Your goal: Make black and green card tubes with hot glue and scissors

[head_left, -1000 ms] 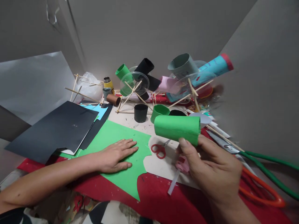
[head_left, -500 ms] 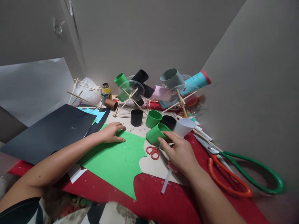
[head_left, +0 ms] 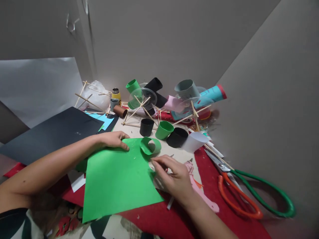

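A green paper sheet lies in front of me, its near corner hanging over the table edge. My left hand curls its fingers over the sheet's far edge. My right hand pinches the sheet's right edge with its fingers drawn together. A loosely curled green paper roll rests on the sheet's far right corner, between my two hands and touched by neither. Whatever lies under my right hand is hidden.
Black paper lies at the left. Behind the sheet stand a black cup, a green cup, a black ring, a white cone and stick-and-tube models. Large scissors lie at the right on red cloth.
My right hand has put down the green roll, which now lies loosened on the sheet, and moved to the sheet's edge. The sheet has turned and slid toward me.
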